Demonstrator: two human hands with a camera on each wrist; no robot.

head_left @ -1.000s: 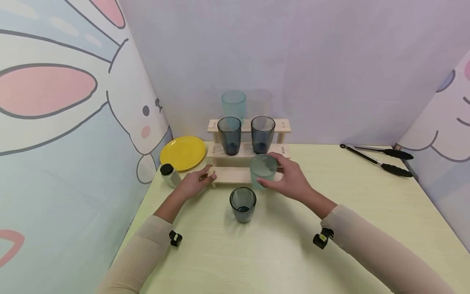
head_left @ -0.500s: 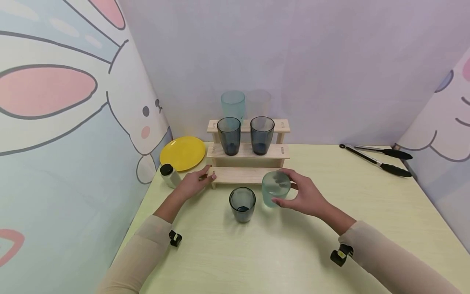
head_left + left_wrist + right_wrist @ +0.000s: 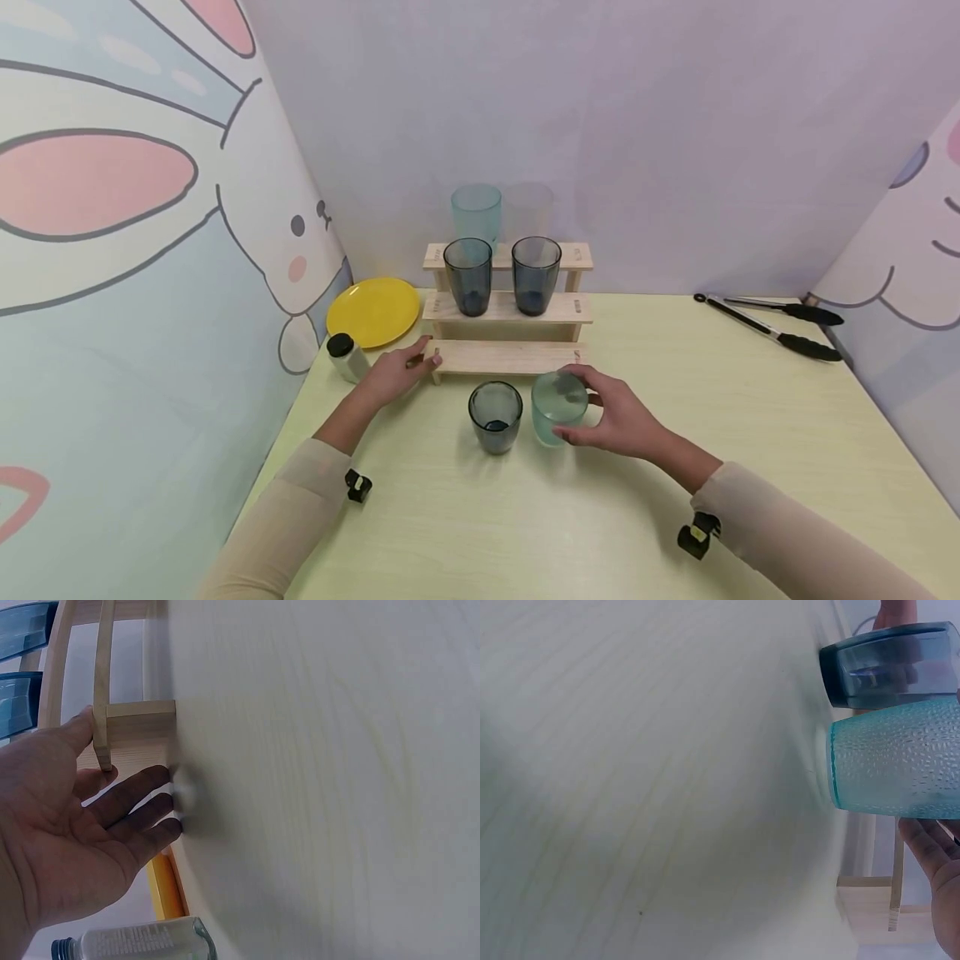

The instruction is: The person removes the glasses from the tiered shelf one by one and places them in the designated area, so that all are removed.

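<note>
My right hand (image 3: pixel 618 421) grips a pale teal glass (image 3: pixel 551 423), upright just in front of the wooden rack (image 3: pixel 495 358). In the right wrist view, the glass's pebbled side (image 3: pixel 892 761) shows, its base at or close to the tabletop. Just left of it stands a smoky grey glass (image 3: pixel 495 427), upright. With thumb above and index finger below, my left hand (image 3: pixel 67 817) pinches the left end of the rack's lowest shelf; its other fingers extend under and beside it. Two dark grey glasses (image 3: pixel 469 279) occupy the middle shelf. A teal glass (image 3: pixel 476 208) sits on the top shelf, partly hidden.
A clear glass (image 3: pixel 528 208), faint against the wall, stands on the top shelf. Left of the rack lie a yellow plate (image 3: pixel 373 312) and a small black-capped bottle (image 3: pixel 348 358). Black-handled tongs (image 3: pixel 772 325) rest at the back right. Walls border the table (image 3: pixel 480 533).
My right hand has lifted the teal glass off the right of the lowest shelf and brought it forward and down beside the grey glass. My left hand has kept its place.
</note>
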